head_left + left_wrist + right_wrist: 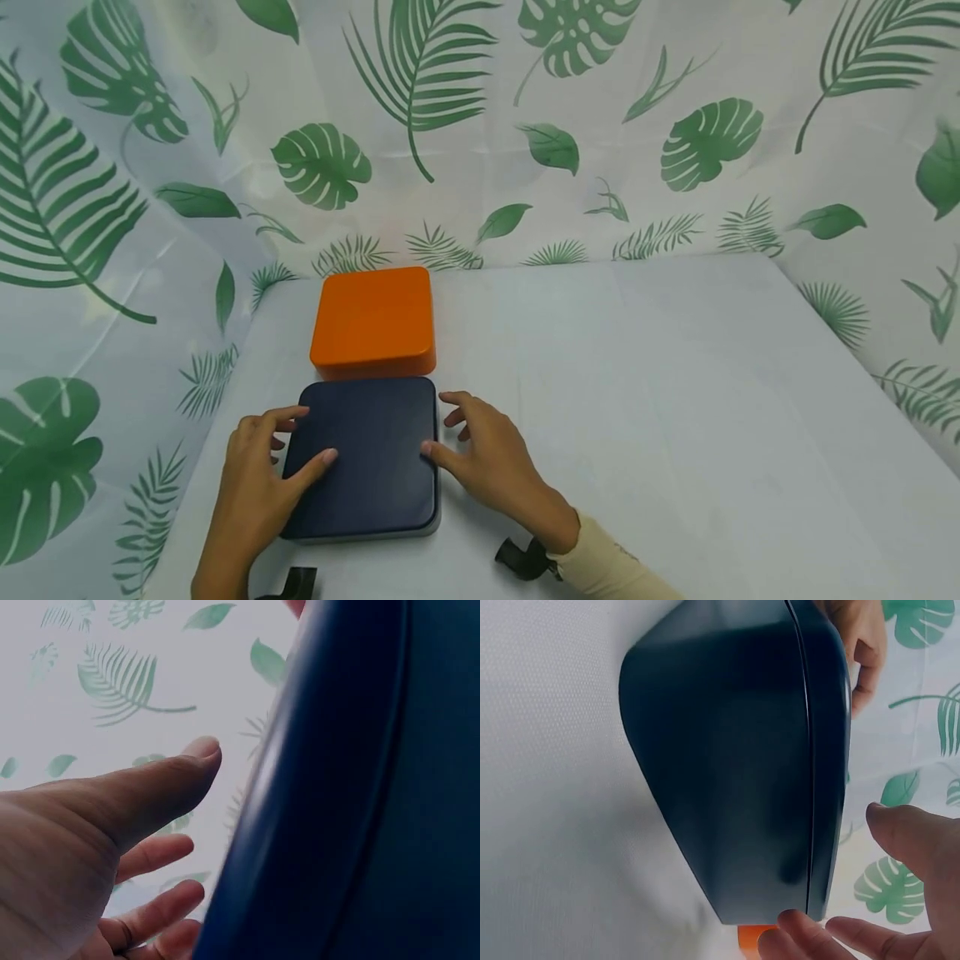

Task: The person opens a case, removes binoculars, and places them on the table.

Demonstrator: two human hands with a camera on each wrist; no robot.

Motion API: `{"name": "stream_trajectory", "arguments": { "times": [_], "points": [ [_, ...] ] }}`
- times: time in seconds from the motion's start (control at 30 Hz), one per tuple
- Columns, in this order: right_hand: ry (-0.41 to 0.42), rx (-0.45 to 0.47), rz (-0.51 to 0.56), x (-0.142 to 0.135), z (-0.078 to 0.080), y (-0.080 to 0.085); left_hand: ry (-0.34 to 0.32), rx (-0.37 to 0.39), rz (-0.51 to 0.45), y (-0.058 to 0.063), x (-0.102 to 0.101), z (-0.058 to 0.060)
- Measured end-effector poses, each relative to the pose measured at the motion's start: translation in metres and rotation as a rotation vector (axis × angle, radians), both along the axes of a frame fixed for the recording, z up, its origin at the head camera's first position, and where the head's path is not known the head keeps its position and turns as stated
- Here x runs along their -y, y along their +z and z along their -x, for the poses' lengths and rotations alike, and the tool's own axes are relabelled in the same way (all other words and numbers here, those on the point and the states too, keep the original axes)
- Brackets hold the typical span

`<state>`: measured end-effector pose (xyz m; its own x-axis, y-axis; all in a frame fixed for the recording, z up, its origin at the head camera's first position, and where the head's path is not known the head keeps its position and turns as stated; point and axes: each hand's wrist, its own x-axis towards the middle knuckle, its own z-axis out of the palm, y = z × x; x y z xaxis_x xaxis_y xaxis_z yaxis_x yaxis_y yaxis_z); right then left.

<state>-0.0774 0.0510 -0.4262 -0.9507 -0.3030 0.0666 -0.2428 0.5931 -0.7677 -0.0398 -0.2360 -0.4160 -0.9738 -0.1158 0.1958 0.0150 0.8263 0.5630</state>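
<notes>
A dark blue lidded box (367,467) lies flat on the white table, its lid seam visible in the right wrist view. At its left side is my left hand (255,483), thumb over the lid's edge and fingers beside the wall. My right hand (487,454) flanks the right side with its thumb by the lid's edge. In both wrist views the thumbs stand a little apart from the box, and the fingers are spread and relaxed. Whether any fingertip touches it, I cannot tell. Just behind sits an orange box (375,321).
The white table (637,400) extends to the right of the boxes. Leaf-printed cloth (465,192) surrounds the table at the back and both sides. Black wrist-camera mounts (525,558) show beneath the wrists.
</notes>
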Motion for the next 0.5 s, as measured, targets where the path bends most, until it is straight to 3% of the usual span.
{"name": "stream_trajectory", "arguments": {
  "times": [0.27, 0.5],
  "points": [
    [0.028, 0.010, 0.000, 0.002, 0.001, -0.001, 0.020, 0.040, -0.041, -0.006, 0.010, 0.000],
    [0.040, 0.041, 0.036, 0.004, 0.003, -0.002, 0.014, 0.119, -0.139, -0.009, 0.021, 0.000]
  ]
}}
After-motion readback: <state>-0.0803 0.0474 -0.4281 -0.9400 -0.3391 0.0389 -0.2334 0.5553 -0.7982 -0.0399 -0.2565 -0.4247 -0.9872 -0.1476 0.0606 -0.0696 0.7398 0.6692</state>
